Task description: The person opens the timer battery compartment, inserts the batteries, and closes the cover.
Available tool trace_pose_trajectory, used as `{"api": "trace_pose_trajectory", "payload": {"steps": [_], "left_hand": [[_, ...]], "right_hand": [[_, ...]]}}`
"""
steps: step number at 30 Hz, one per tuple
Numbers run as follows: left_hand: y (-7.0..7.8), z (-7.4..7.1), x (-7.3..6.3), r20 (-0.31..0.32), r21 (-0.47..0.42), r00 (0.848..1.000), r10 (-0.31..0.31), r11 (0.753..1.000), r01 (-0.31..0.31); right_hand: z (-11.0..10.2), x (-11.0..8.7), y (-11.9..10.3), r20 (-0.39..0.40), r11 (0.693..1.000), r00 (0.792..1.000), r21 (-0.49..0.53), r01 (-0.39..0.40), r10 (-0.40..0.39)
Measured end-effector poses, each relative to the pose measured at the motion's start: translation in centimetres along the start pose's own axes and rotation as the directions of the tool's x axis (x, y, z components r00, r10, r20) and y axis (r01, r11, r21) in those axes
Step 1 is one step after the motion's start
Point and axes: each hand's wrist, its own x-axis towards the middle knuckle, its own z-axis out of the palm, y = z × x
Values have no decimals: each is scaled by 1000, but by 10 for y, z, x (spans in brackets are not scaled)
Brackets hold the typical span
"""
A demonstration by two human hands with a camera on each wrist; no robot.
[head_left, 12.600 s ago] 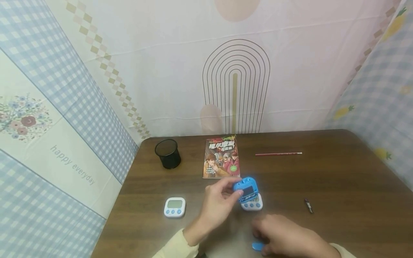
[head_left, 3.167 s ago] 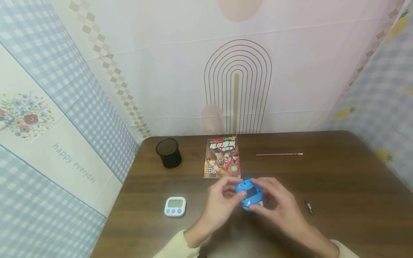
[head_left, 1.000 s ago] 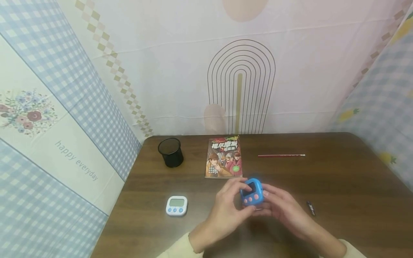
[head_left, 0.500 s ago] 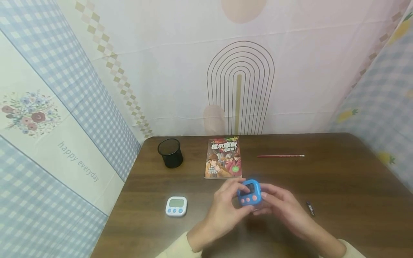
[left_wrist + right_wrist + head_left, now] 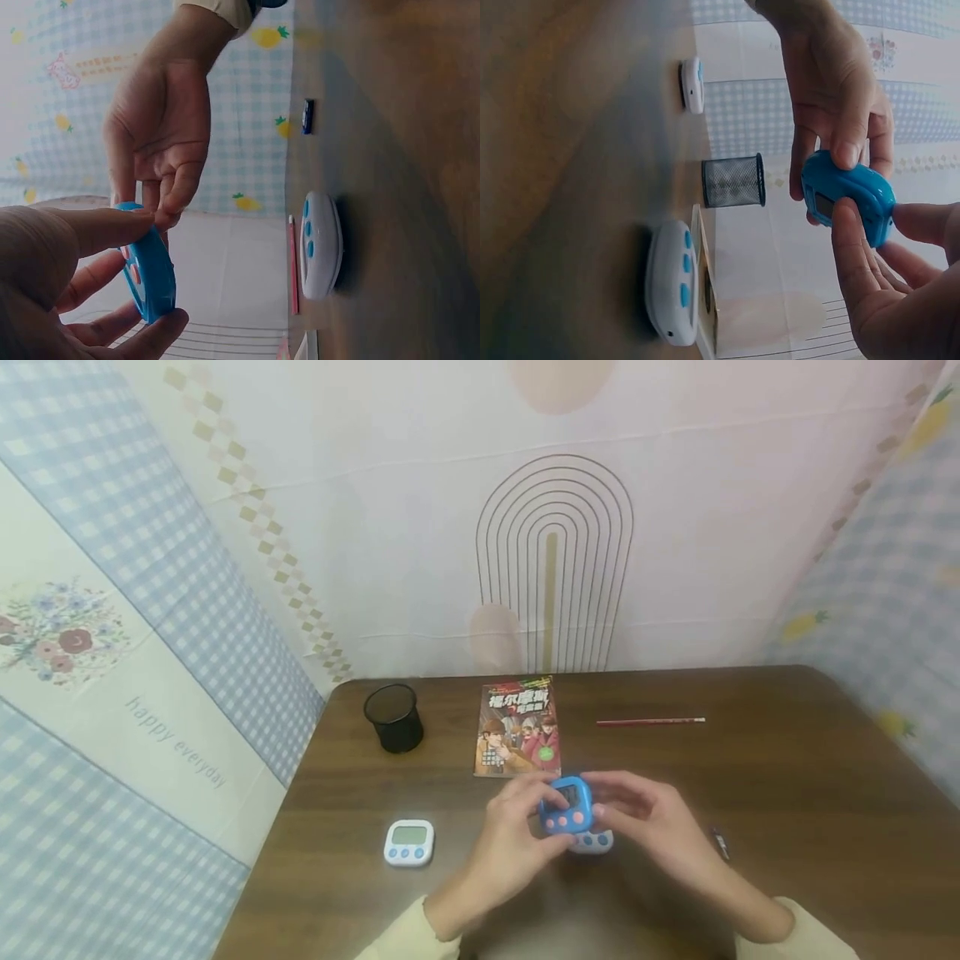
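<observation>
A blue digital timer [image 5: 586,803] with pink buttons and a dark screen is held up over the table. My left hand [image 5: 510,852] grips its left side, thumb at the lower edge, a fingertip over the screen. My right hand [image 5: 667,835] pinches the timer's right side, as the right wrist view shows, with one fingertip on its back [image 5: 870,206]. Below it, partly covered in the head view, a white timer [image 5: 597,842] with blue buttons rests on the table. A second white timer [image 5: 409,843] sits to the left of my left hand.
A black mesh pen cup [image 5: 397,727] stands at the back left of the brown table [image 5: 330,793]. Beside it lies a comic-style book [image 5: 517,731]. Farther right are a red pencil [image 5: 648,722] and a small dark cylinder [image 5: 720,843]. Patterned cloth hangs behind.
Earlier the timer's back faced up and a small blue piece lay near my right hand; now its front faces up and that piece is out of sight. Lately it moved slightly left, uncovering the white timer.
</observation>
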Motion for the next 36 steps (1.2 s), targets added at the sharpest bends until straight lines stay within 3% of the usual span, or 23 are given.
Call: {"api": "trace_pose_trajectory", "payload": {"steps": [6,13,20,27,36], "left_hand": [[-11,-9,-5,34,19,999,-42,999,42],[-25,-20,-5,113,116,989,-98,990,84],[-40,-25,-3,142,223,981,-130,970,96],[-48,-25,-3,160,283,970,-182,950,131],[-52,-27,0,175,325,963,-207,935,142]], "right_hand": [[5,16,5,88,998,995,-37,60,-56],[16,28,18,161,986,979,-89,142,-127],[29,41,27,206,917,946,-261,301,-252],[37,48,30,220,866,949,-400,299,-226],[41,56,32,247,872,957,-421,248,-153]]}}
